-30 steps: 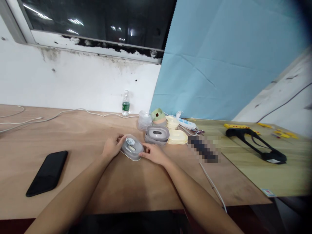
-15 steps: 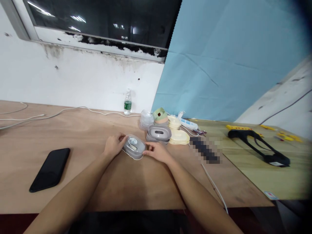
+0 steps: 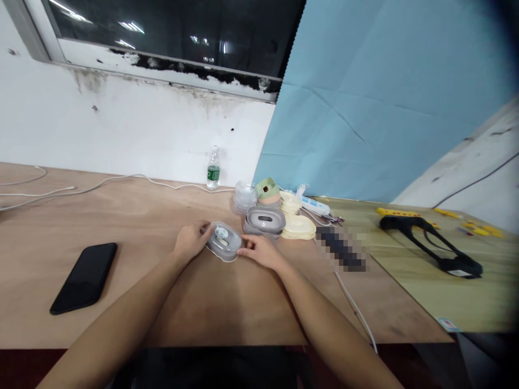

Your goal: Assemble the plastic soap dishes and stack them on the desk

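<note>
A small oval soap box (image 3: 224, 241) with a clear lid over a grey base lies on the wooden table. A round pale sticker is on its lid. My left hand (image 3: 191, 240) is closed on the box's left end, fingertips at the rim. My right hand (image 3: 261, 250) holds the right end, thumb against the side and fingers bent. Just behind my right hand stands a stack of grey oval trays (image 3: 265, 220) with a slot in the top one.
Cream oval pieces (image 3: 299, 227), clear lids (image 3: 245, 197) and green parts (image 3: 267, 190) stand behind the grey stack. A water bottle (image 3: 213, 168) is by the wall, a phone (image 3: 84, 277) at left. White cables, a power strip (image 3: 314, 206) and a black strap-like frame (image 3: 430, 246) lie around.
The view has shifted slightly. Both hands stay at the two ends of the soap box, which looks slightly turned; nothing has been let go.
</note>
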`<state>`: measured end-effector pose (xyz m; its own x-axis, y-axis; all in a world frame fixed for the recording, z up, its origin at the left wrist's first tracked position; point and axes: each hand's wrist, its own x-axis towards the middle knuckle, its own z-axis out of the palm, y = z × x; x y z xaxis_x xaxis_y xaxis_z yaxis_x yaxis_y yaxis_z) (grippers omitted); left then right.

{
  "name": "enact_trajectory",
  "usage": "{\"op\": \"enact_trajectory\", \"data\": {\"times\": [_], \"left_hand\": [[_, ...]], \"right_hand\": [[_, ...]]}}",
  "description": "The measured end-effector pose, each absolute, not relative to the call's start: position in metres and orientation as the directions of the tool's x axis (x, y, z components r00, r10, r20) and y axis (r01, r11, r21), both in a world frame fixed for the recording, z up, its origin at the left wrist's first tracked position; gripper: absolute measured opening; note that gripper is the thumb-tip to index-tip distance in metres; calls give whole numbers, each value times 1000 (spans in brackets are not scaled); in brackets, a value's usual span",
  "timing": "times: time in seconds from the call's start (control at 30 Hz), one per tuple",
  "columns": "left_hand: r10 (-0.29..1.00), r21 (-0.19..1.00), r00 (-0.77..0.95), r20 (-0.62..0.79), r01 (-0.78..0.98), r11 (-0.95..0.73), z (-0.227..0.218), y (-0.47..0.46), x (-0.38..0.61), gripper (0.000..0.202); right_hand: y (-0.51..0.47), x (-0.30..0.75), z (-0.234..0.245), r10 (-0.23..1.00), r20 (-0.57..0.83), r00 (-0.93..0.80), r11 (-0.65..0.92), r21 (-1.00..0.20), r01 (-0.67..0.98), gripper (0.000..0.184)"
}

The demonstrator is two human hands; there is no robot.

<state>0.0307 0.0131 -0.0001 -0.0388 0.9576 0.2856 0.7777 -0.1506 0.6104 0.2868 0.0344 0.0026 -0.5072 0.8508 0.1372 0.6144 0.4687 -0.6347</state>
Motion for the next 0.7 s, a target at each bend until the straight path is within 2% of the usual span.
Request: {"op": "enact_trajectory", "data": {"times": [0.2,0.3,0.4,0.53,0.7], "left_hand": [[963,571,-31,267,810,-132,-1,14,31,42],[926,481,18,378,850,-213,3,10,36,48],[860,363,169,482,854,-371,11,0,45,54],[800,237,411,437,805,-543,17,-12,58,60],[821,175,377,429,857,-485,9,-7,56,54]], "right_hand": [[32,285,7,859,127,-496,459,-619,637,56],[29,281,9,868,134,-479,455,-601,657,54],[25,276,9,856,158,-492,486,-570,663,43],[22,272,7,813,164,-558,550,-530,645,33],[23,272,3,807,163,-567,556,-533,638,31]]}}
